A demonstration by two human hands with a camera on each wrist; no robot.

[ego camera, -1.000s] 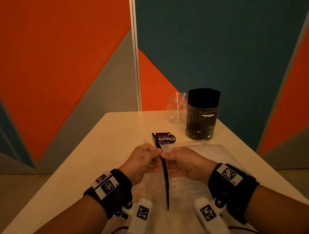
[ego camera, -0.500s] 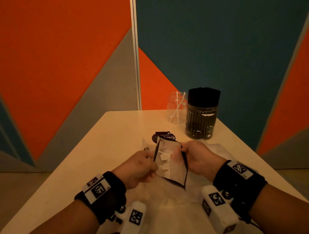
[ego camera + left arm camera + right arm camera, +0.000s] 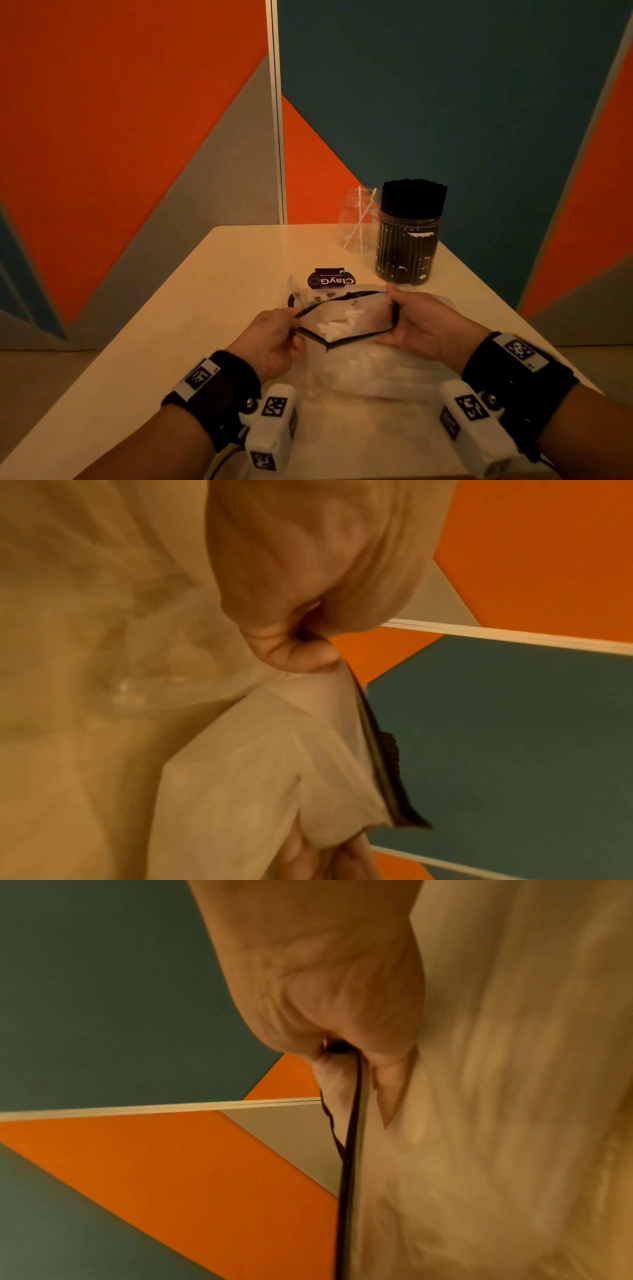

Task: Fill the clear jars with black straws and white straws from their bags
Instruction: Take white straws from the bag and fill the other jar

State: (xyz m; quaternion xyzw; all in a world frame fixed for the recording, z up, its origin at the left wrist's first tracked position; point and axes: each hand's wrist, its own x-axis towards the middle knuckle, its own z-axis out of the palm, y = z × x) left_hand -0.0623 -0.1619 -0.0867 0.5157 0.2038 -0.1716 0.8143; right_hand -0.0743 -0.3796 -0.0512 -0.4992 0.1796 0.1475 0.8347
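A clear plastic bag with a black zip rim lies in front of me, and white straws show through its mouth. My left hand pinches the rim's left end and my right hand pinches its right end, holding the mouth spread wide. The wrist views show the same pinches: left hand on the bag, right hand on the zip rim. At the back, a clear jar holds a few white straws. Beside it another jar is packed with black straws.
A dark blue labelled bag header and crumpled clear plastic lie flat just beyond the open bag. The cream table narrows toward the back, with its edges close on both sides. Orange, grey and teal wall panels stand behind.
The bag's mouth, held closed edge-on one second ago, has been pulled apart. My hands moved away from each other, the right one further right, and the white straws inside now show.
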